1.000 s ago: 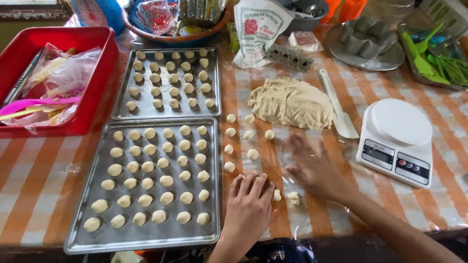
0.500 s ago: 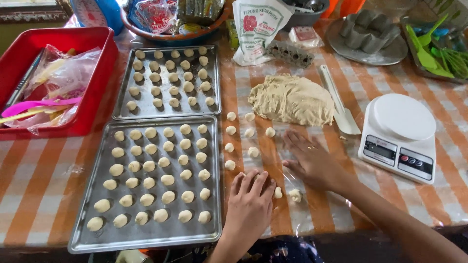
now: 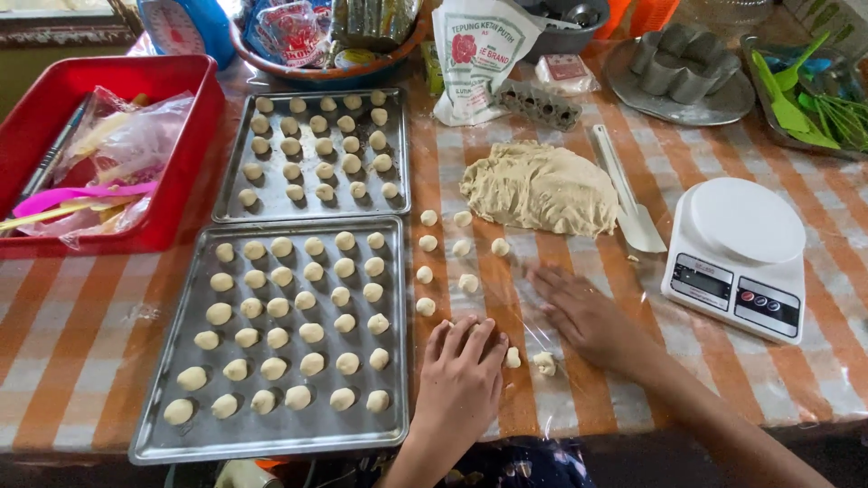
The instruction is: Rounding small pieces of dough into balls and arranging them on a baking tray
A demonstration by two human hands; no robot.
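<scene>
- Left hand (image 3: 461, 380): lay palm down on the plastic-covered surface (image 3: 579, 389), fingers (image 3: 466, 333) extended and held together, gripping nothing that could be seen; whether a piece of dough lay under the palm could not be told.
- Right hand (image 3: 588, 316): also flat and palm down, fingers spread and pointing away from the body and leftward, likewise holding nothing visible.
- Two small dough pieces (image 3: 529, 360): lay on the surface in the gap between the two hands, just beside the left hand's outer edge and near the right wrist; the left hand was the nearer.
- Loose dough balls (image 3: 452, 258): sat in a scattered group ahead of the left fingers, between them and the dough mass (image 3: 542, 188).
- Near baking tray (image 3: 271, 438): stood directly left of the left hand, its long axis running away from the body, filled with rows of balls.
- Kitchen scale (image 3: 737, 253): stood right of the right hand, well apart.
</scene>
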